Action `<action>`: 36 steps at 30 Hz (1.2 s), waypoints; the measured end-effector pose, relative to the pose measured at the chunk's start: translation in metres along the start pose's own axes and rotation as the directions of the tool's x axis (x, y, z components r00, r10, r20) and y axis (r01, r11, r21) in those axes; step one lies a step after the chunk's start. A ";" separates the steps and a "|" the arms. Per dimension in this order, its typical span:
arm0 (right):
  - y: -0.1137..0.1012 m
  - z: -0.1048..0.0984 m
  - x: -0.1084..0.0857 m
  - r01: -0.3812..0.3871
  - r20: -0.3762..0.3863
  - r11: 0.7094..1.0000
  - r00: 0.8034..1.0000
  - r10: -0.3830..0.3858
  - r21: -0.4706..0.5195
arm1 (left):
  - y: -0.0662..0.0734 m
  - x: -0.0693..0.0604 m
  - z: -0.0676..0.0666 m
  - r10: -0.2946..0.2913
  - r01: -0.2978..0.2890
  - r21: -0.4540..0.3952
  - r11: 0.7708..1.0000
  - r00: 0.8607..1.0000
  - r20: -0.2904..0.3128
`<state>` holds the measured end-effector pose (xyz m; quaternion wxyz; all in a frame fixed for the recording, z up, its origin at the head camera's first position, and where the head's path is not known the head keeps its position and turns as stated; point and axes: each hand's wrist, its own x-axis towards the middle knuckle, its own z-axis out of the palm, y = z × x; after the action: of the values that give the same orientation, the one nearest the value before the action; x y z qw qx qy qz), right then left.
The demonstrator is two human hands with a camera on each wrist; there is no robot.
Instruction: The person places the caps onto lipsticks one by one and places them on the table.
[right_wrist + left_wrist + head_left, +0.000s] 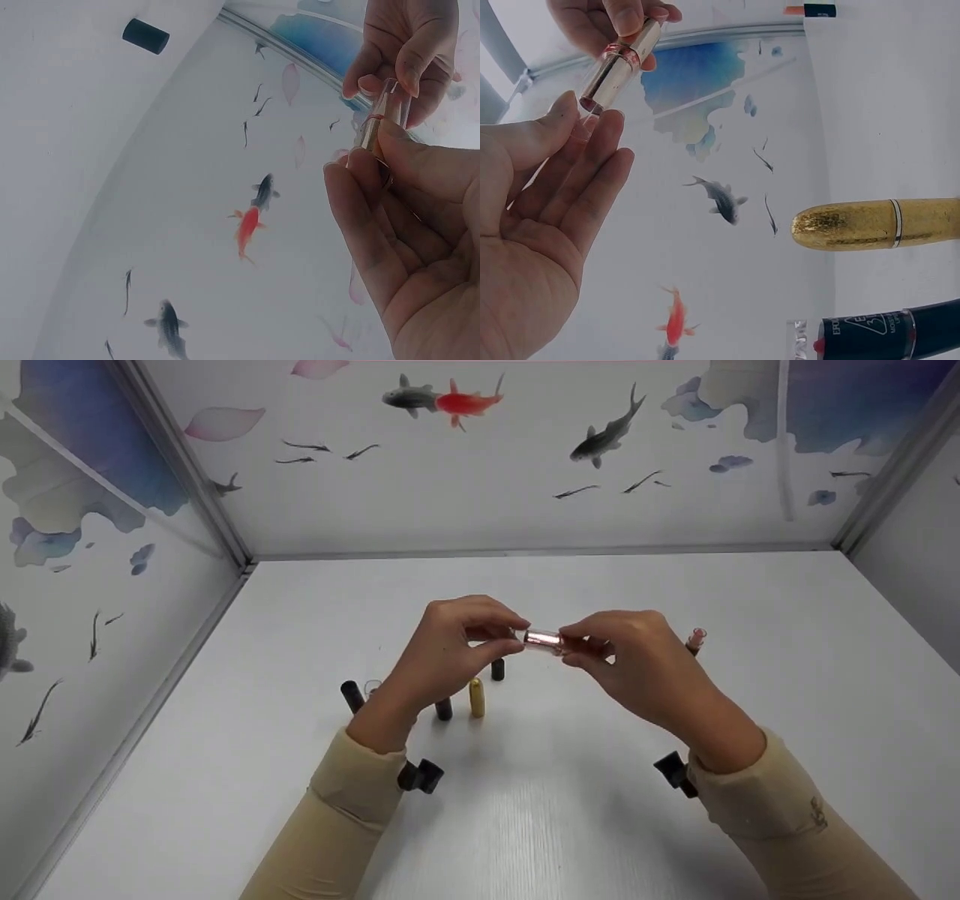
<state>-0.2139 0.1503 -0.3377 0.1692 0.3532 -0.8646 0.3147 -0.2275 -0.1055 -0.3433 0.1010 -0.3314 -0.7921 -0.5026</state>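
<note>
A lipstick (544, 640) with a shiny rose-gold metallic tube is held level above the table, between both hands. My left hand (461, 643) pinches its clear cap (395, 101) between thumb and fingertips. From the other end, my right hand (637, 660) grips the metallic tube, its thumb and fingers curled round it. In the left wrist view, the clear end lies at the left fingertips and the shiny tube (622, 67) runs up into the right hand. The right fingers hide part of the tube.
Below the left hand stand a gold lipstick (477, 698), a black tube (444, 709), another black tube (351, 697), a clear piece (373, 686) and a short black cap (498, 669). A pink-topped tube (697, 640) is partly behind the right hand. Fish-printed panels (525, 510) enclose the white table.
</note>
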 end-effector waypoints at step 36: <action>0.002 0.007 0.000 0.021 -0.037 0.999 0.999 -0.020 0.031 | -0.004 0.000 0.004 0.045 -0.046 -0.026 0.999 0.998 -0.032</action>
<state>-0.2159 0.1467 -0.3443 0.1826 0.3587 -0.8527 0.3330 -0.2288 -0.1031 -0.3482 0.1203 -0.3428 -0.7759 -0.5157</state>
